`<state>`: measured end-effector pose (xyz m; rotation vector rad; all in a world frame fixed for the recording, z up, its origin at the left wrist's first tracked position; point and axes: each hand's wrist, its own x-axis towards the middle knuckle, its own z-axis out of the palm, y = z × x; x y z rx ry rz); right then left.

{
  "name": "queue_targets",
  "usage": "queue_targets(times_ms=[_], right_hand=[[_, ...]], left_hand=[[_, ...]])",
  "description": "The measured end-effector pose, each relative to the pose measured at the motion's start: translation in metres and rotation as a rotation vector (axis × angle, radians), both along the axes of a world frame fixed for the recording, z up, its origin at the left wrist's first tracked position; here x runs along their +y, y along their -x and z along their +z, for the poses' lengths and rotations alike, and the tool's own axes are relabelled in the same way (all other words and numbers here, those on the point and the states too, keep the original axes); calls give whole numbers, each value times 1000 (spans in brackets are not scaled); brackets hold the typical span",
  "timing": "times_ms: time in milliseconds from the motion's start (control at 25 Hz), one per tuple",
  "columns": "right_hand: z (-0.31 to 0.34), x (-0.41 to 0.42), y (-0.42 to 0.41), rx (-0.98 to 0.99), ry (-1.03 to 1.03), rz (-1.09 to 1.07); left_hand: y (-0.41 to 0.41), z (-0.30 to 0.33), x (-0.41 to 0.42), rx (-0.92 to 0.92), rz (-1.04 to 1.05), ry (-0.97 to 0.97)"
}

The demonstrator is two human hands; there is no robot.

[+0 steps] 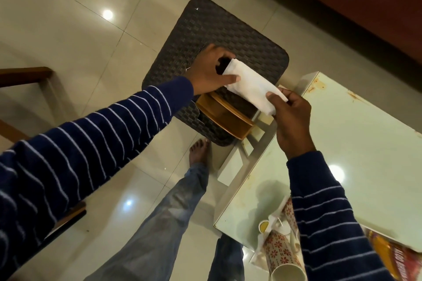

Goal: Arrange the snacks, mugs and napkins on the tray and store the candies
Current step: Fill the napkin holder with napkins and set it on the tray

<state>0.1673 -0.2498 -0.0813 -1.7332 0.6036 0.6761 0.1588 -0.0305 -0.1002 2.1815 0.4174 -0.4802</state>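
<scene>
A white folded napkin (249,84) is held in the air between both hands, above a dark woven stool. My left hand (211,70) pinches its far end and my right hand (288,114) pinches its near end. A brown wooden holder (225,114) stands on the stool just under the napkin. At the bottom right, on the pale glass table (365,143), a mug with red flowers (283,260) lies on its side beside a small cup with yellow inside (263,227) and a snack packet (395,255). My right sleeve hides part of them.
The dark woven stool (228,36) stands on the tiled floor beyond the table's corner. My legs in jeans and a bare foot (198,150) are below. Wooden furniture (25,75) sits at the left edge. A dark red surface (365,7) fills the upper right.
</scene>
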Motion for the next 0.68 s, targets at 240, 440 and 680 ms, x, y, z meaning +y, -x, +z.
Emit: queue_targets(times_ms=[240,440,680], right_hand=[[50,-9,-2,95,-340,-172],[76,4,41,158,-385,-135],[69,16,93,236,-175,-111]], left_hand=[[17,49,10,6,277,422],[58,79,15,173,355,668],[93,58,12,271,366,338]])
